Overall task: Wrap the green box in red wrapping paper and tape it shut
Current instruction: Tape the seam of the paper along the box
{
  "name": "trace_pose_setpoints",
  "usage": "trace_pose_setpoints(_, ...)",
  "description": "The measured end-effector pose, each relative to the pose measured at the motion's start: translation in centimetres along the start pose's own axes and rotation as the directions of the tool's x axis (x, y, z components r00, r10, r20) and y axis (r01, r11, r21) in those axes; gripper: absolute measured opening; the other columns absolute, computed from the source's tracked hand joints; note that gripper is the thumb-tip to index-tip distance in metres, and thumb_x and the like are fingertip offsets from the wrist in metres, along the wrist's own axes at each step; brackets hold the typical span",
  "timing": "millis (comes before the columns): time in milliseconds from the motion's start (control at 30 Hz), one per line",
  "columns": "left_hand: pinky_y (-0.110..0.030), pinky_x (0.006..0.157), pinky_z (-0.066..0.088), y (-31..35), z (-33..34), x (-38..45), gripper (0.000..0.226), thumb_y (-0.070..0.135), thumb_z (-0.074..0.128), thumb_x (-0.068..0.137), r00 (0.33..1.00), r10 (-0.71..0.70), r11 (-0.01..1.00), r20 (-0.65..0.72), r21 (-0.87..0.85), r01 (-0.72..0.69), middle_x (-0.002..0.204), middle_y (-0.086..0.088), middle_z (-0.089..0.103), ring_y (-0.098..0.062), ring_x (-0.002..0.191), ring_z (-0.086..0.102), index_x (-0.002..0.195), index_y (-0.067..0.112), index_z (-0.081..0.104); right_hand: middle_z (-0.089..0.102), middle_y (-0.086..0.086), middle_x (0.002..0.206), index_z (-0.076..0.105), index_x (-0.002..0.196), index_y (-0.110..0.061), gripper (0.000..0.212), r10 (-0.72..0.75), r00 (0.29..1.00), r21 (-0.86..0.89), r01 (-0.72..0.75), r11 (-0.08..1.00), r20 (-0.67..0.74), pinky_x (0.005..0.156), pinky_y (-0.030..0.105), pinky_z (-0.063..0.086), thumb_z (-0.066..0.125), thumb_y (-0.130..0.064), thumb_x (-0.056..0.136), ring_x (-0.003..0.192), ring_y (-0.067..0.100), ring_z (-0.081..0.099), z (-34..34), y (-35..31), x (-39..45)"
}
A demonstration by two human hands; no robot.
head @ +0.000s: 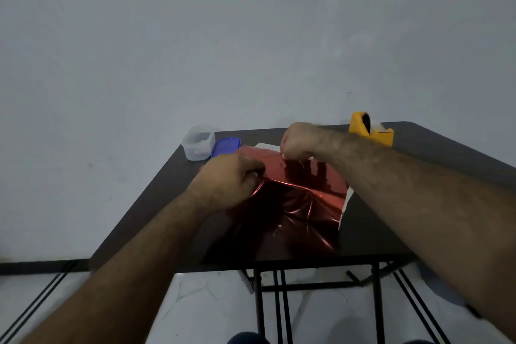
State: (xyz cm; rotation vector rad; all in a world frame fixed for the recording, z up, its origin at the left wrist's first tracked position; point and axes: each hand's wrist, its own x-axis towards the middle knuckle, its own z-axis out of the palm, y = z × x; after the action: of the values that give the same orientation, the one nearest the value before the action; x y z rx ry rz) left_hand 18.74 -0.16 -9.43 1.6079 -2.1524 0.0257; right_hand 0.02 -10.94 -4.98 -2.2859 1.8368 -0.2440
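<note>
Landmark: dark table (pixel 418 204); all positions are given relative to it.
Red wrapping paper (pixel 296 204): shiny foil sheet spread over the middle of the table, reaching from the near edge towards the far edge; its long axis runs near-to-far, tilted slightly to the left at the far end. The surface is creased, with a raised ridge crossing it between the two hands. The white underside shows at the far edge and along the right edge.
Green box: not visible; whether it lies under the sheet cannot be told.
Left hand (pixel 226 179): over the left edge of the sheet, fingers curled and pinching the foil where the ridge begins.
Right hand (pixel 298 142): over the far part of the sheet, fingers curled tight and pinching the paper's far edge; somewhat motion-blurred.
Tape dispenser (pixel 370 130): yellow, at the far right corner of the table, apart from the sheet.
Clear container (pixel 198 142): at the far left corner.
Blue lid (pixel 225 146): flat on the table just right of the container, touching the sheet's far-left corner.
</note>
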Motion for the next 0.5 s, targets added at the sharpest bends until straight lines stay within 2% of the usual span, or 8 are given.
trace_pose_setpoints(67, -0.038, 0.080, 0.055, 0.9, 1.0, -0.1, 0.033, 0.034, 0.044, 0.089, 0.997, 0.062, 0.995, -0.047, 0.076, -0.058, 0.094, 0.007, 0.076, -0.019, 0.089, 0.068, 0.101, 0.028, 0.074, 0.075, 0.002, 0.086, 0.078, 0.098, -0.014, 0.025, 0.004, 0.997, -0.014, -0.005, 1.000, -0.073, 0.056, 0.028, 0.054, 0.071, -0.035, 0.088, 0.071, 0.020, 0.072, 1.0, -0.3, 0.0)
trace_pose_setpoints(133, -0.036, 0.082, 0.048, 2.6, 1.9, -0.2, 0.025, 0.034, 0.046, 0.094, 0.985, 0.150, 0.980, -0.088, 0.147, -0.136, 0.087, 0.008, 0.073, -0.016, 0.084, 0.061, 0.091, 0.027, 0.070, 0.073, 0.000, 0.087, 0.075, 0.098, -0.016, 0.035, -0.014, 0.993, -0.008, 0.014, 1.000, -0.116, 0.056, 0.026, 0.046, 0.070, -0.050, 0.089, 0.074, 0.019, 0.069, 0.8, 0.1, -0.5)
trace_pose_setpoints(233, -0.042, 0.095, 0.044, 5.2, 2.8, -0.4, 0.029, 0.044, 0.048, 0.099, 0.963, 0.248, 0.950, -0.105, 0.219, -0.221, 0.103, 0.012, 0.073, -0.011, 0.095, 0.056, 0.107, 0.033, 0.074, 0.075, 0.003, 0.098, 0.075, 0.104, -0.016, 0.034, -0.061, 0.995, -0.006, 0.061, 0.998, -0.078, 0.072, 0.033, 0.058, 0.073, -0.048, 0.091, 0.090, 0.022, 0.072, -0.2, 1.8, -2.0)
trace_pose_setpoints(300, -0.045, 0.097, 0.047, 5.5, 2.6, 0.1, 0.041, 0.054, 0.042, 0.098, 0.963, 0.236, 0.963, -0.128, 0.161, -0.214, 0.111, 0.012, 0.072, -0.011, 0.099, 0.057, 0.124, 0.038, 0.070, 0.074, 0.002, 0.107, 0.073, 0.109, -0.021, 0.029, -0.097, 0.995, 0.079, 0.098, 0.992, -0.011, 0.082, 0.035, 0.058, 0.072, -0.046, 0.094, 0.099, 0.021, 0.071, -0.5, 3.1, -2.5)
trace_pose_setpoints(333, -0.047, 0.101, 0.047, 5.0, 2.5, 0.5, 0.052, 0.060, 0.038, 0.098, 0.972, 0.201, 0.974, -0.124, 0.132, -0.185, 0.121, 0.010, 0.071, -0.014, 0.107, 0.059, 0.135, 0.037, 0.065, 0.072, 0.001, 0.114, 0.071, 0.114, -0.024, 0.031, -0.118, 0.993, 0.107, 0.115, 0.988, 0.020, 0.088, 0.037, 0.057, 0.066, -0.050, 0.098, 0.105, 0.020, 0.068, -0.5, 3.8, -2.6)
trace_pose_setpoints(400, -0.049, 0.112, 0.043, 3.7, 2.2, 1.1, 0.076, 0.075, 0.026, 0.095, 0.991, 0.131, 0.984, -0.035, 0.128, -0.125, 0.147, 0.005, 0.061, -0.017, 0.132, 0.055, 0.151, 0.030, 0.052, 0.065, 0.001, 0.133, 0.064, 0.130, -0.027, 0.046, -0.153, 0.985, 0.087, 0.146, 0.985, 0.077, 0.103, 0.039, 0.049, 0.046, -0.061, 0.105, 0.122, 0.021, 0.060, -0.3, 5.1, -3.4)
trace_pose_setpoints(500, -0.047, 0.121, 0.033, 1.2, 1.9, 1.5, 0.098, 0.090, 0.025, 0.089, 0.985, 0.104, 0.980, 0.139, 0.153, -0.125, 0.161, 0.004, 0.048, -0.017, 0.143, 0.048, 0.158, 0.023, 0.042, 0.042, -0.005, 0.164, 0.043, 0.158, -0.033, 0.075, -0.233, 0.959, 0.086, 0.222, 0.971, 0.163, 0.126, 0.040, 0.025, 0.023, -0.076, 0.100, 0.151, 0.019, 0.038, 0.2, 7.5, -4.9)
